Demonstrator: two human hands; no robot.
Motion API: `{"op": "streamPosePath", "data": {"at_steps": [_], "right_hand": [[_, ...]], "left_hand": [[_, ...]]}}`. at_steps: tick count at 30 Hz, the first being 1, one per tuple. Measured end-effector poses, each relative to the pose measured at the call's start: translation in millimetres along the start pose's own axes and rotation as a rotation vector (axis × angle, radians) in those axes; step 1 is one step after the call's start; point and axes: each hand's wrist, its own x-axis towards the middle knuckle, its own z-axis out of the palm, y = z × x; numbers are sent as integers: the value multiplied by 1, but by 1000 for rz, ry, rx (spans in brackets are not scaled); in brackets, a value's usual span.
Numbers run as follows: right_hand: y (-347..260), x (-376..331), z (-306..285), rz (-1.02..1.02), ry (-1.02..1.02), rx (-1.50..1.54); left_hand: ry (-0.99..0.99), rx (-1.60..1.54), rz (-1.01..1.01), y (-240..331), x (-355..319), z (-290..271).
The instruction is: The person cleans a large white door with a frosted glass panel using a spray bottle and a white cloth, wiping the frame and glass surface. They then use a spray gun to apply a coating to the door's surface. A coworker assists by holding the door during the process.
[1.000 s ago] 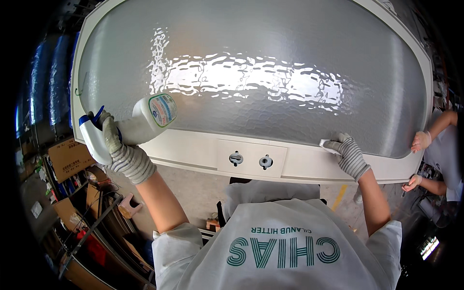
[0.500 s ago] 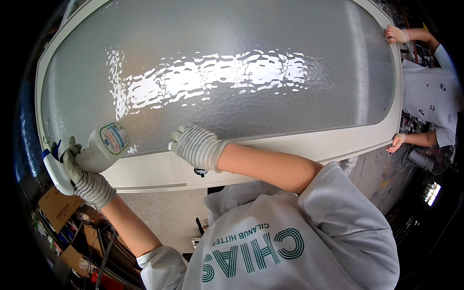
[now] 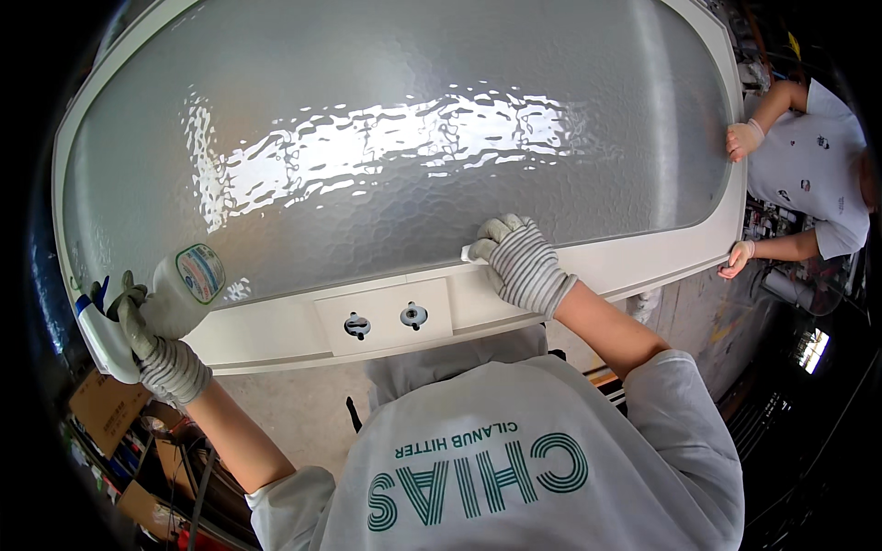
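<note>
Gripping tilted spray bottle point(image 3: 179, 298) in your left hand point(image 3: 147, 335), white cloth point(image 3: 470, 253) in right hand point(image 3: 525, 266); loosened left grip could drop bottle onto glass point(image 3: 404, 216).

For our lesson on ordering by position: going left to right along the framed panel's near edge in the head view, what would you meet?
Spray bottle held in the left gloved hand, first round cutout, second round cutout, right gloved hand holding a small white piece, co-worker's lower hand.
</note>
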Motion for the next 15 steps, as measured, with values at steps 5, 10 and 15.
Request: {"op": "streamPosePath", "data": {"at_steps": [5, 10, 15], "right_hand": [[17, 6, -11, -30, -61, 81], [7, 18, -19, 22, -89, 465], [7, 31, -7, -24, -100, 387]], "left_hand": [[0, -91, 4, -1, -1, 2], [15, -39, -14, -22, 18, -23], [-52, -15, -28, -22, 17, -20]]}}
